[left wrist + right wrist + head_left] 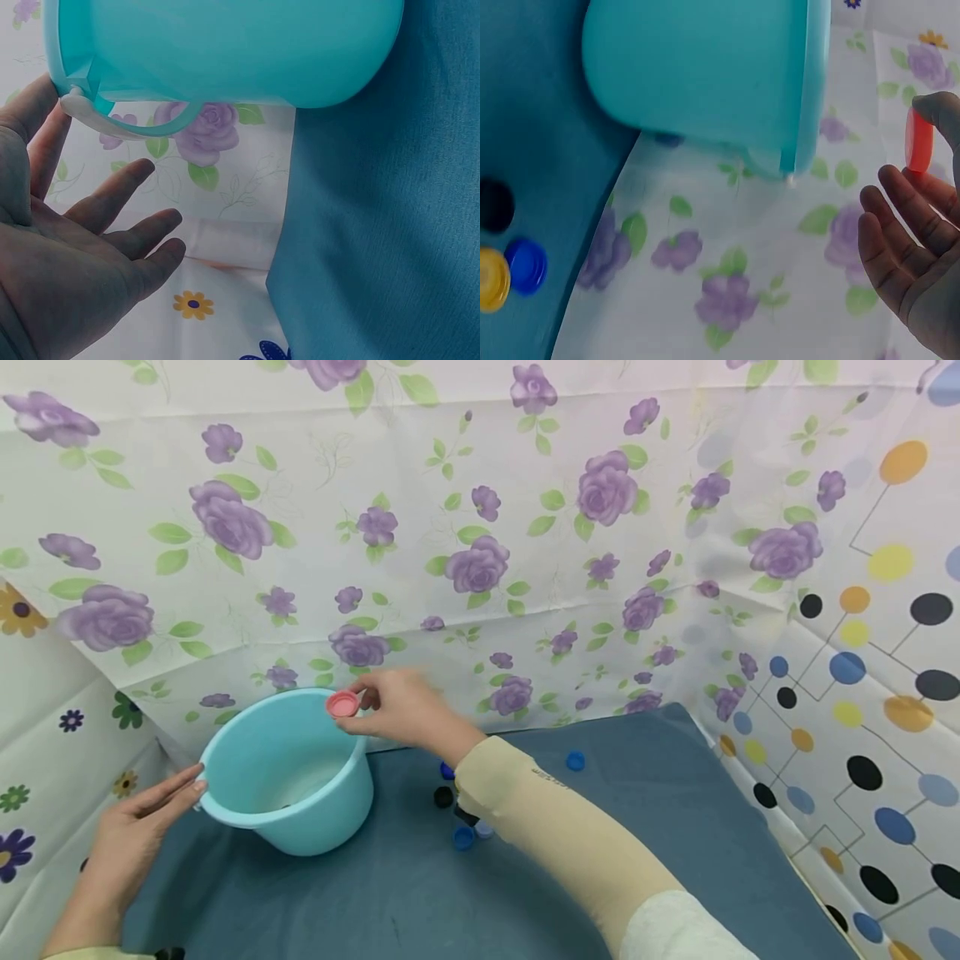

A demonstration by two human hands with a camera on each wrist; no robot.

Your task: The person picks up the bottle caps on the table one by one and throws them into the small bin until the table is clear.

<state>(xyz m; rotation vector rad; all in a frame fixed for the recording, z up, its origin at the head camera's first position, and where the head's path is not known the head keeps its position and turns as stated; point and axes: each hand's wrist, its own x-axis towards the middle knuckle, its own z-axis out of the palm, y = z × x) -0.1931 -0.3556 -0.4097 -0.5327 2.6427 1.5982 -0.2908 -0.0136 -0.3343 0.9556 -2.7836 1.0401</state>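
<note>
Held at rim by fingertips of left hand (135, 835): one turquoise bucket (322, 818), on counter (442, 906). Pinched in fingers of right hand (401, 708): one red cap (342, 704), raised above bucket's rim. Below and right of those fingers: loose caps (463, 837), clustered; farther right, one blue cap (575, 762).

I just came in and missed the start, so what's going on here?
A person pinches a red cap in their right hand, up by the far right rim of a light blue bucket. The left hand holds the rim on the opposite side. More caps, among them blue, black and yellow ones, lie to the right of the bucket on a dark blue cloth, with one blue cap farther off.
</note>
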